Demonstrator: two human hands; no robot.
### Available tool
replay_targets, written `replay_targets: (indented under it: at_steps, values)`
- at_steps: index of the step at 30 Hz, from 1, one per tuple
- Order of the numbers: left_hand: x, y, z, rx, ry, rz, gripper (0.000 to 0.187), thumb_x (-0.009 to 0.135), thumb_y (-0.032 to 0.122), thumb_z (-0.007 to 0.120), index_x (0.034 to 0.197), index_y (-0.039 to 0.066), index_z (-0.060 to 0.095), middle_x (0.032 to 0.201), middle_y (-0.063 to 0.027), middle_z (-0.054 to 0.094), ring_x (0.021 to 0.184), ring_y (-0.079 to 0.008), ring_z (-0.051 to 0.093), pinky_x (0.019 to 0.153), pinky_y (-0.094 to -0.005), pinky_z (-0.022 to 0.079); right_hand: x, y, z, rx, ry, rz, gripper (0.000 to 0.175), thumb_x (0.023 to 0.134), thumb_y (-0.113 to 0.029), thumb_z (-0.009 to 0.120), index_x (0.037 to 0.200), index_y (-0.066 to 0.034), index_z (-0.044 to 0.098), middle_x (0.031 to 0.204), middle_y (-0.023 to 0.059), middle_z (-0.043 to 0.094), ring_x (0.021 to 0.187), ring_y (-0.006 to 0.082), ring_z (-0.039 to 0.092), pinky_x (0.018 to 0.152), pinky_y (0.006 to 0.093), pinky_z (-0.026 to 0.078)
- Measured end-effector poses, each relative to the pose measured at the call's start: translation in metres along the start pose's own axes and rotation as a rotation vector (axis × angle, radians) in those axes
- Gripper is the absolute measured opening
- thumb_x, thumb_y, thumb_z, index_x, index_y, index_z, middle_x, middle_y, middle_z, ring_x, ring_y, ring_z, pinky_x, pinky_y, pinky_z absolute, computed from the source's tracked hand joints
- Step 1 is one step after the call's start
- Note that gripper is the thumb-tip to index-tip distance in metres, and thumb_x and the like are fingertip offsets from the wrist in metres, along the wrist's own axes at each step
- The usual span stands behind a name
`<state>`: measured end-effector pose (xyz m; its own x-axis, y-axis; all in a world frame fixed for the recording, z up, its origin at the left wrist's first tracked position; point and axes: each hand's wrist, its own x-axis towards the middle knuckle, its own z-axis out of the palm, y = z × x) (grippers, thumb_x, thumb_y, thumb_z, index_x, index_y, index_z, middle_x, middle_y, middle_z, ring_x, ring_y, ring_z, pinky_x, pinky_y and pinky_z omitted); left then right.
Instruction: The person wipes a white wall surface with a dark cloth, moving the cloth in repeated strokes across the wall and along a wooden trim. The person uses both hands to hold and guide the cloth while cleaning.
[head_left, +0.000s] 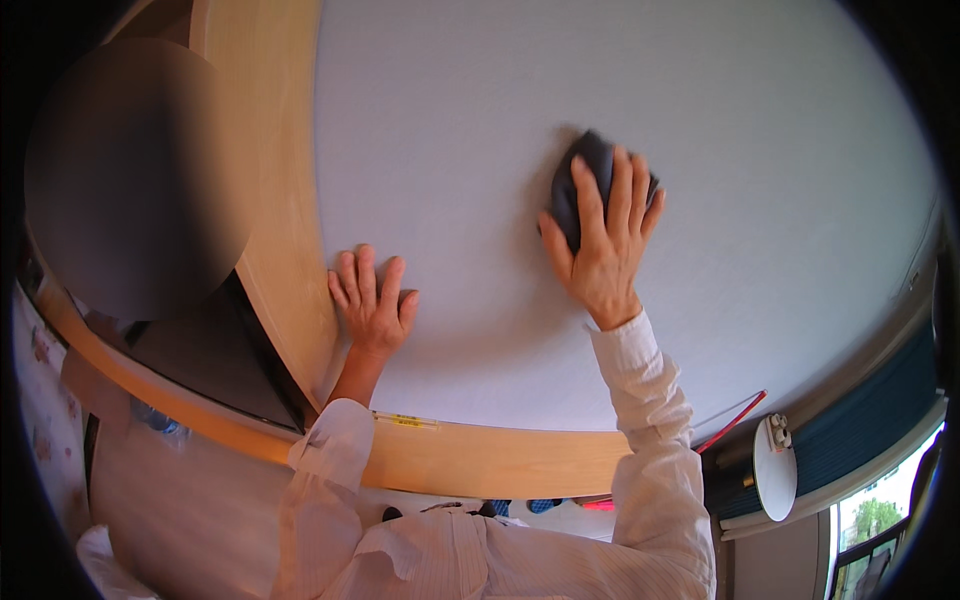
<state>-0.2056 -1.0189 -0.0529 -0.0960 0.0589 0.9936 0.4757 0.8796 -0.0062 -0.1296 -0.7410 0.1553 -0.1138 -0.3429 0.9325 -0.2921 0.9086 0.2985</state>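
Note:
My right hand (611, 232) presses a dark grey cloth (589, 176) against the pale grey wall (465, 150), its fingers spread over the fabric. Lower and to the left, my left hand (375, 304) lies flat on the same wall with fingers apart, holding nothing, beside the upright light-wood panel (277, 202). Both arms wear pale striped sleeves.
A light-wood ledge (495, 459) runs along the wall's foot, with a thin yellow-marked strip (406, 420) on it. At right are a red stick (733, 421), a round white table (775, 472), a teal curtain (862, 420) and a window. A large dark blurred shape hides part of the left side.

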Motion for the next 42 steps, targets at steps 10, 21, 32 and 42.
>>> replay_targets:
  at_steps: [10,21,32,42]
  values:
    - [-0.004,-0.001,-0.006,-0.049,-0.023,-0.043,0.051,0.107,0.046,0.056,0.147,0.014,0.062,0.165,-0.0251,0.04,0.154,-0.0486,0.031,0.121,-0.0672,0.016,0.028,-0.092,0.051,0.163,-0.111,-0.179,0.066,0.088,-0.041,0.077,0.149,-0.0196,0.06,0.166,0.0162,0.043,0.155,0.0347,0.036,0.116,0.0667,0.025]
    - [-0.018,0.0,0.002,-0.071,0.001,-0.045,0.054,0.108,0.041,0.054,0.152,0.011,0.056,0.167,-0.0271,0.036,0.156,-0.0505,0.027,0.122,-0.0662,0.016,-0.091,-0.028,0.009,0.102,-0.288,-0.363,0.066,0.089,-0.039,0.077,0.151,-0.0218,0.06,0.165,0.0107,0.046,0.153,0.0271,0.042,0.119,0.0613,0.024]
    - [-0.006,0.01,-0.025,-0.148,-0.111,-0.076,0.053,0.106,0.029,0.059,0.153,0.005,0.052,0.168,-0.0286,0.031,0.155,-0.0521,0.026,0.123,-0.0655,0.018,0.007,-0.091,0.054,0.175,-0.095,-0.145,0.061,0.09,-0.036,0.075,0.147,-0.0181,0.062,0.165,0.0147,0.045,0.155,0.0331,0.039,0.121,0.061,0.02]
    - [0.007,0.025,-0.065,-0.426,-0.141,-0.245,0.058,0.107,0.012,0.056,0.156,-0.011,0.037,0.166,-0.0337,0.03,0.155,-0.0504,0.029,0.126,-0.0549,0.025,-0.071,-0.073,0.035,0.169,-0.315,-0.385,0.063,0.09,-0.032,0.073,0.15,-0.019,0.06,0.168,0.0062,0.044,0.157,0.0247,0.037,0.125,0.054,0.021]
